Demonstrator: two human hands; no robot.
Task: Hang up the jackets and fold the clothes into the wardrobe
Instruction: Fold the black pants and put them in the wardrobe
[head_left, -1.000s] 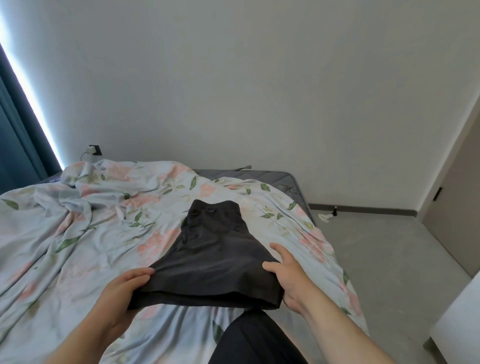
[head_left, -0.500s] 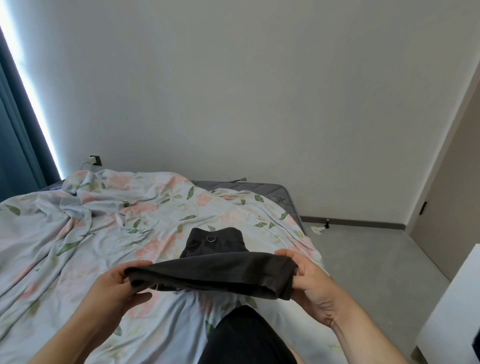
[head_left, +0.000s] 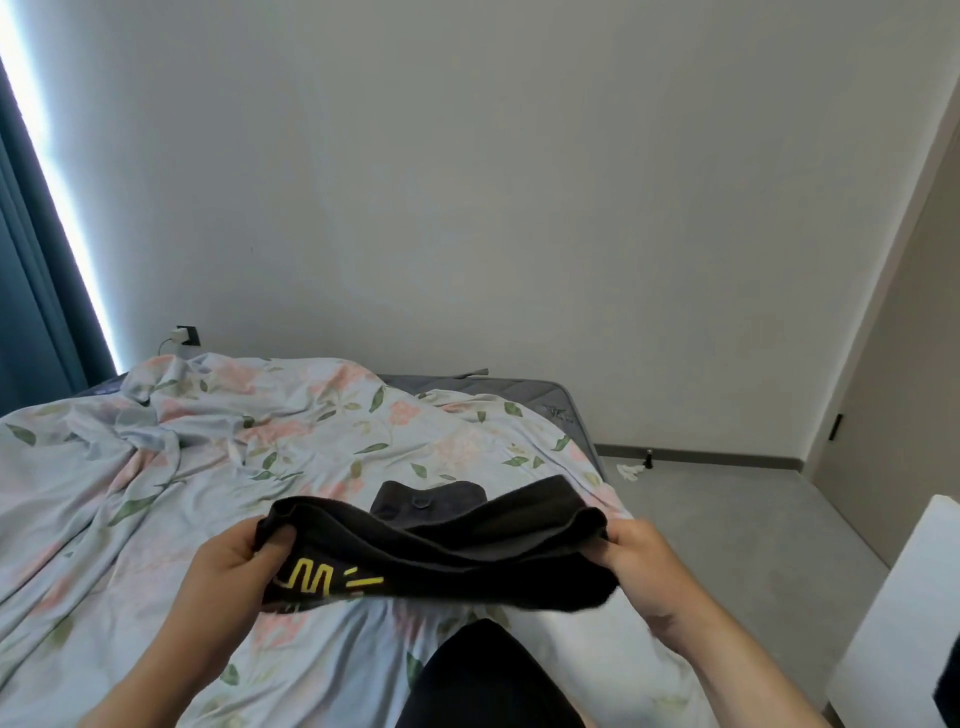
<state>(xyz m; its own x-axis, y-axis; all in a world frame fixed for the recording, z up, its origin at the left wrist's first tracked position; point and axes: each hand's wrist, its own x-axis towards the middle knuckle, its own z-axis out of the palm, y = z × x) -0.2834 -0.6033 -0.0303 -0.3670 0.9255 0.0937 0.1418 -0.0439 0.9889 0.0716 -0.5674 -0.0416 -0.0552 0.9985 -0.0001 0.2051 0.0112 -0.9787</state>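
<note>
Risk: the layers at the near hem sit loosely stacked and gape in the middle. If either pinch slips, the fold would likely open and the garment (head_left: 467, 561) flop unevenly on the bed (head_left: 156, 493), needing a redo. An uneven pull could skew the fold, and the rumpled sheet may drag the far end.

Left hand (head_left: 228, 571) grips the garment's left corner, thumb on top. Right hand (head_left: 641, 564) pinches the right corner.

Garment: dark grey-black, soft, several layers, yellow print (head_left: 322, 577) on the underside near the left hand. Near edge is raised above the bed, and the far end with button (head_left: 418, 502) lies on the sheet.
</note>
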